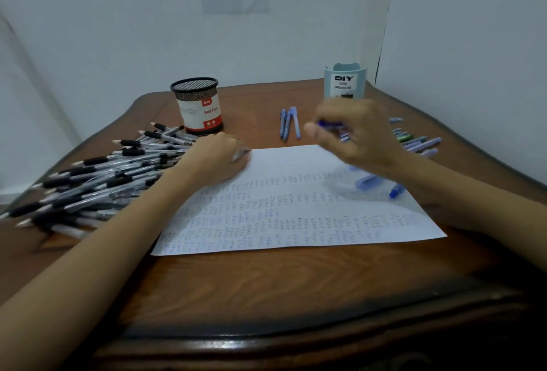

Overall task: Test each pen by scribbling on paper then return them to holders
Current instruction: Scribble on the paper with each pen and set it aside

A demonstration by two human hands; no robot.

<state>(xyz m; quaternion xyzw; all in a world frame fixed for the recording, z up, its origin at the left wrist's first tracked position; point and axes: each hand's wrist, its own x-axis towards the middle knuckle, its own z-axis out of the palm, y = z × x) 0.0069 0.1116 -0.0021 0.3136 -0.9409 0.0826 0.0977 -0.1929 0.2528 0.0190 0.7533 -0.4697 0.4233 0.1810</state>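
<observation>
Now | right hand [359,136] curled round a blue pen [331,125], raised over the scribbled paper [296,207], blurred | left hand [219,157] fingers bent on paper's far-left corner, hold unclear | three blue pens [288,123] between mesh holder [196,104] and DIY desk organizer [344,82] | black-grip pen pile [103,175] at left

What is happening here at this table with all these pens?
A person is testing pens. The right hand holds a blue pen above the paper, which is covered with scribbles; the left hand rests on its far left corner. A pile of black-grip pens lies at the left. No pens stick out of the mesh cup or the blue organizer.
</observation>
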